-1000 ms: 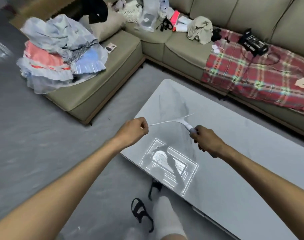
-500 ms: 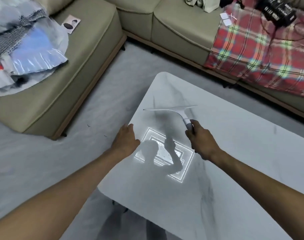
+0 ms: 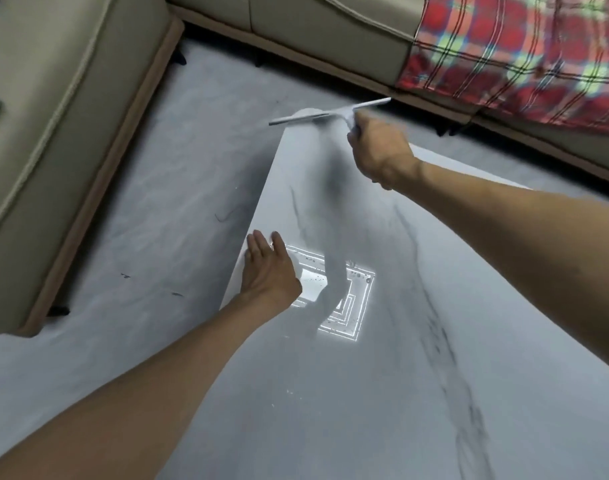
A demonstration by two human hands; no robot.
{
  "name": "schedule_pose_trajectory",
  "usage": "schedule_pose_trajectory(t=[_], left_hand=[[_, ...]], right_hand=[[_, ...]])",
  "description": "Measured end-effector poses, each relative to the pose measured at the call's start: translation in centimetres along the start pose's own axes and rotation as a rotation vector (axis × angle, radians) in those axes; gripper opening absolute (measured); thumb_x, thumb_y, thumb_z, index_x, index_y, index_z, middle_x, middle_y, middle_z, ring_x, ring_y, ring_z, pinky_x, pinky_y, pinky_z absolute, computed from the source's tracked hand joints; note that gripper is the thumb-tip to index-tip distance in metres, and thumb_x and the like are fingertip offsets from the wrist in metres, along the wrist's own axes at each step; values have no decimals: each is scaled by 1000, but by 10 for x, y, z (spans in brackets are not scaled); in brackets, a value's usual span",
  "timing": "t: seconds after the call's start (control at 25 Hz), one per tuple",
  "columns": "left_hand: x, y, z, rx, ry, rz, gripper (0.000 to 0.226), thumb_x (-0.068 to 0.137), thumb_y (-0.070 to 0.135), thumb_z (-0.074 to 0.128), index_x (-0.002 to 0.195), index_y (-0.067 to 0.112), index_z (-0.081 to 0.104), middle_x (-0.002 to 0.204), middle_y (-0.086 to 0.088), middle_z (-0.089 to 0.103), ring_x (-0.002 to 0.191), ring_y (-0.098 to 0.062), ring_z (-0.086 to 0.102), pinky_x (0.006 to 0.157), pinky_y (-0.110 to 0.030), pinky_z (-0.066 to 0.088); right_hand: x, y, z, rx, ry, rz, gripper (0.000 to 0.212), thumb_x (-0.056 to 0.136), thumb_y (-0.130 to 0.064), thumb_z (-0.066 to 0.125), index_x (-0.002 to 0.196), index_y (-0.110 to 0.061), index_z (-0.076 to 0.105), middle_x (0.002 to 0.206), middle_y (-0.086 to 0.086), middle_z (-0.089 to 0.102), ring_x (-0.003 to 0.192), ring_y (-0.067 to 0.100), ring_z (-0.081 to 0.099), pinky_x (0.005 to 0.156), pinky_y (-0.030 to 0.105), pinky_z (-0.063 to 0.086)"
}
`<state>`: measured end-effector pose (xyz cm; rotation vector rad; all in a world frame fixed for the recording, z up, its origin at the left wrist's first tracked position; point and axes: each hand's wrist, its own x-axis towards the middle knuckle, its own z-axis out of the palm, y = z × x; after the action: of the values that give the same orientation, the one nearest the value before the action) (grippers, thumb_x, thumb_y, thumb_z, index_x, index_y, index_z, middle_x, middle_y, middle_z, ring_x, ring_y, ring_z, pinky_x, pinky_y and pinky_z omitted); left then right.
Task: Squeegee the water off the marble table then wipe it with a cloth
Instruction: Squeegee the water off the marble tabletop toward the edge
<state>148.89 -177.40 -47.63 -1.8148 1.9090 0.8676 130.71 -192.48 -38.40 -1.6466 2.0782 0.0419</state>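
The squeegee [image 3: 327, 115] is smeared by motion blur, and its handle is hidden inside the right hand [image 3: 379, 152], itself blurred at the knuckles. The marble table [image 3: 365, 393] runs off the frame toward 4 and 6 o'clock. The plaid blanket [image 3: 525, 53], blurred, is cut off at 1 o'clock.

Bare forearms, no sleeves, hands [image 3: 270, 270] ringless.

Probably a home living room, beige corner sofa [image 3: 296, 32], plaid blanket [image 3: 525, 46], low marble table [image 3: 365, 393], grey floor [image 3: 157, 220]
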Motion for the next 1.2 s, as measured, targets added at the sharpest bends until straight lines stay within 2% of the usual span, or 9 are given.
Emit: schedule_pose_trajectory(t=[0.04,0.12,0.2,0.36,0.48,0.64,0.8,1.0,1.2], left_hand=[[1,-1,-2,4,-24,9,92,84,24,53,149,1,-7,155,-33,-11,146,-43,-9,119,-41,8],[1,-2,-6,10,-67,30,96,82,28,55,150,1,-8,154,-34,-13,145,-45,-11,119,-43,8],[0,-1,-8,3,-94,50,98,80,32,56,150,3,-6,153,-35,-13,144,-47,-12,119,-45,9],[-3,-2,-15,-22,-120,63,98,77,33,58,150,10,-4,153,-34,-13,144,-46,-12,119,-44,12],[-2,-2,-22,-17,-173,62,97,78,31,54,150,10,-8,153,-35,-14,144,-47,-14,119,-44,10],[3,-1,-29,-8,-255,47,97,80,33,51,150,14,-13,153,-34,-17,144,-46,-16,118,-45,10],[7,1,-30,19,-291,33,100,80,36,53,150,16,-16,152,-35,-19,143,-48,-16,117,-46,9],[4,1,-31,55,-296,42,94,83,33,49,150,16,-15,151,-35,-20,142,-48,-18,117,-47,8],[-2,4,-40,62,-324,52,91,86,30,47,151,16,-15,152,-34,-21,143,-46,-19,118,-46,6]], right_hand=[[-1,1,4,-27,-15,-3,28,97,-25,35,120,-15,47,105,22,63,74,35,53,28,22,35],[-15,9,10,-87,-22,-36,34,98,-24,34,130,-18,43,112,23,62,85,40,57,55,38,46],[-43,28,13,-135,-49,-86,37,99,-24,33,135,-20,39,111,24,62,88,43,56,70,41,42],[-113,67,5,-157,-181,-67,42,100,-30,31,143,-29,30,96,22,62,72,39,49,65,37,40],[-132,84,-9,-216,-239,-100,43,101,-30,30,144,-27,30,95,20,64,73,39,53,69,42,48],[-79,91,-22,-177,-34,-48,43,101,-26,31,143,-17,34,109,23,65,92,45,56,73,41,38],[-47,94,-15,-87,-8,100,35,100,-22,30,132,-13,38,103,26,63,76,37,52,56,38,36],[-128,127,7,-79,-82,73,43,101,-25,32,143,-20,32,97,27,64,82,45,58,66,41,40],[-189,137,-7,-59,-200,107,47,101,-27,34,148,-26,30,93,21,67,83,43,60,71,43,50]])
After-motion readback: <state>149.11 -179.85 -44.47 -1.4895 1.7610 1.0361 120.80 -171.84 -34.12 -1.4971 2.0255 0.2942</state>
